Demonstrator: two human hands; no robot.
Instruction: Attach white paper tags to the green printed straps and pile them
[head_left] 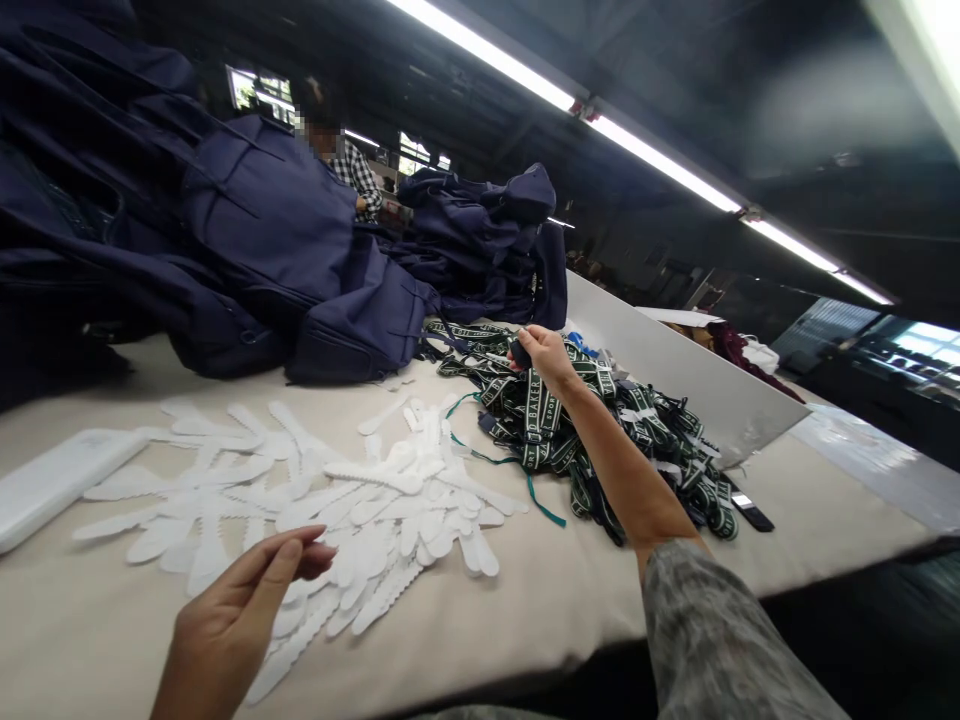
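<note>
My right hand (546, 356) reaches out over a heap of dark green and white lettered straps (544, 425). Its fingers are closed on a small black end piece (519, 351), which looks like part of a strap. My left hand (244, 600) hovers at the near edge of a spread of white scallop-edged strips (390, 490). Its fingers are loosely bent, with nothing visible between them. Thin teal ribbons (544, 505) trail from the strap heap toward the strips.
Navy backpacks (270, 210) are piled at the left, with more navy bags (487, 230) behind. A white slab-like object (64, 480) lies at the far left. A pale upright panel (675, 370) borders the straps. A dark flat object (750, 508) lies right. A person in a checked shirt (356, 175) is beyond.
</note>
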